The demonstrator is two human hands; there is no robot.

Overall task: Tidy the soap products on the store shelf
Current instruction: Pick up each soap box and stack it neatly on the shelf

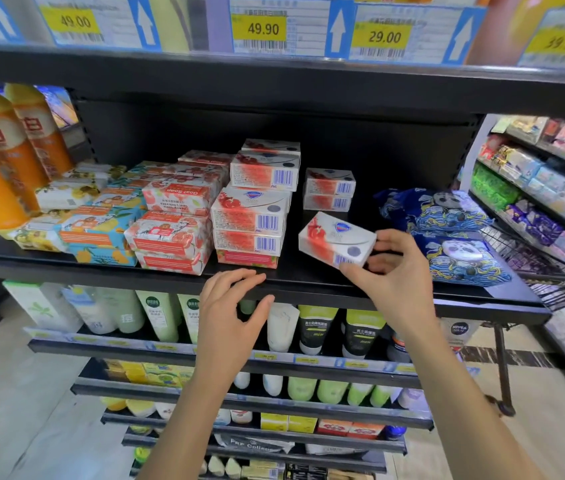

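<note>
Soap box (336, 239), a white carton printed with red fruit, a blue shield badge and a barcode on its side, sits tilted over the near part of the black shelf (66, 268), right of the stacks of matching cartons (253, 216). The right grip (395, 268) pinches its right end between thumb and fingers. The left grip (230, 306), loosely bent, holds nothing at the shelf's near edge.

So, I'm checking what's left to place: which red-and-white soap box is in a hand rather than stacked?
The tilted box held in the right hand, in front of the two-box stack; all the others lie flat in stacks.
</note>
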